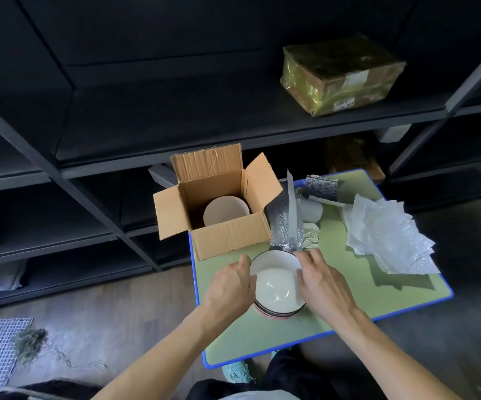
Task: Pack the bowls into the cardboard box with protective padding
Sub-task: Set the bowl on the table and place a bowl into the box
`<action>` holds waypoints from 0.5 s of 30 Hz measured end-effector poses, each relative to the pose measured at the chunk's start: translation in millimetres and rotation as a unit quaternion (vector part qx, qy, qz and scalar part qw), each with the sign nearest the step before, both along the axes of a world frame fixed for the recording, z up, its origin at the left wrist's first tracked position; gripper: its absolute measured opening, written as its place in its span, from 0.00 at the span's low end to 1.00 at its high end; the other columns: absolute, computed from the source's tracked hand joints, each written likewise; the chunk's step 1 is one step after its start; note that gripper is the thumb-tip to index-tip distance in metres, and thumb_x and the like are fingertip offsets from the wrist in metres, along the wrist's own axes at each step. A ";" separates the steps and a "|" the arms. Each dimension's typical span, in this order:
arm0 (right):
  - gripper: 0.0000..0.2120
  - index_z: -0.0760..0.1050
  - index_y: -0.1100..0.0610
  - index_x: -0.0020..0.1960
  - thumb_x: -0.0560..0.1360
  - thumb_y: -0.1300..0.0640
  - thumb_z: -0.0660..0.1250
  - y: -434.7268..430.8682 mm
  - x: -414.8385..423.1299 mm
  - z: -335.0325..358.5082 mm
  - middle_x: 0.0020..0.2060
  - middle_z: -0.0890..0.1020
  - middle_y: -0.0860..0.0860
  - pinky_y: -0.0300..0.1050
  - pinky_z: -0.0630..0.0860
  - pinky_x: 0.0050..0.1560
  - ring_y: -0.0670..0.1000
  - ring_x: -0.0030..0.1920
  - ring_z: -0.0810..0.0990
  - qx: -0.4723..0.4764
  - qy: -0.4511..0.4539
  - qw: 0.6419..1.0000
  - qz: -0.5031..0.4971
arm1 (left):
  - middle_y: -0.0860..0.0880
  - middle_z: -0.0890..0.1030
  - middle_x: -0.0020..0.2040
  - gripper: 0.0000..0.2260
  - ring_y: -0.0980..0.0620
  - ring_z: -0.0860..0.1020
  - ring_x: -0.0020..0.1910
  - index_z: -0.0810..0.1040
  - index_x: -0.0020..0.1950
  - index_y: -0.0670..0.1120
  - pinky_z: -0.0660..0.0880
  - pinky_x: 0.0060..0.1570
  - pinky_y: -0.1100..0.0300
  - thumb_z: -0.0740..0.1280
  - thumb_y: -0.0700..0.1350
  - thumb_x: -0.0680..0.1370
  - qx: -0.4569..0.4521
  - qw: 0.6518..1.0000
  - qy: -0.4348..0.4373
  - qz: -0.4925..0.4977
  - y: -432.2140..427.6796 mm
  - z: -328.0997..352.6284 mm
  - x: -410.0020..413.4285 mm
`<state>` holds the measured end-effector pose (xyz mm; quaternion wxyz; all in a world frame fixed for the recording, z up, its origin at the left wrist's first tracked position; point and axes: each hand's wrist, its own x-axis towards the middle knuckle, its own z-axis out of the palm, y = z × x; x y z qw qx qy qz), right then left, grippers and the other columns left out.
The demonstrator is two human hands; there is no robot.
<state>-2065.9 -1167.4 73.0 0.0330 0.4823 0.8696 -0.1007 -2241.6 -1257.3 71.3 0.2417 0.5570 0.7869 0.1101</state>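
A stack of bowls [276,281] is being held on the green table [349,298], just in front of the cardboard box [230,241]. It is being gripped from both sides. The left hand [230,287] is being curled round its left edge. The right hand [324,287] is being laid against its right rim, with the thumb seemingly over the lip. Whether the stack is being lifted or only steadied cannot be told.

The box is being kept open, all four flaps up, and one pale bowl [226,210] is lying inside it. Whether padding is lying under that bowl cannot be seen.

A strip of silver padding [284,223] is leaning against the box's right side, touching the far edge of the stack. A pile of bubble wrap sheets [386,238] is lying well apart on the table's right.

The task is judged to be at an early stage. One bowl is packed, while several stacked bowls are waiting unwrapped outside the box.
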 end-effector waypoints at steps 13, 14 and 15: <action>0.15 0.76 0.56 0.63 0.78 0.63 0.62 21.3 -75.1 51.1 0.50 0.76 0.52 0.50 0.74 0.42 0.56 0.50 0.78 0.036 0.117 0.987 0.105 | 0.46 0.81 0.49 0.11 0.46 0.78 0.45 0.78 0.54 0.43 0.76 0.46 0.48 0.58 0.47 0.82 0.124 0.987 0.047 0.094 33.7 45.4 -77.6; 0.15 0.76 0.56 0.63 0.78 0.62 0.62 25.7 -83.8 52.9 0.50 0.76 0.52 0.50 0.73 0.42 0.56 0.51 0.78 0.036 0.119 0.986 0.114 | 0.45 0.80 0.49 0.12 0.46 0.78 0.46 0.78 0.53 0.42 0.76 0.47 0.49 0.58 0.46 0.82 0.114 0.987 0.043 0.100 39.4 45.9 -85.2; 0.16 0.76 0.56 0.64 0.78 0.62 0.62 30.6 -92.7 53.4 0.51 0.77 0.52 0.49 0.73 0.44 0.56 0.53 0.77 0.036 0.120 0.985 0.123 | 0.44 0.80 0.49 0.12 0.46 0.78 0.46 0.78 0.53 0.41 0.75 0.48 0.50 0.58 0.45 0.82 0.105 0.988 0.043 0.103 44.9 45.5 -92.4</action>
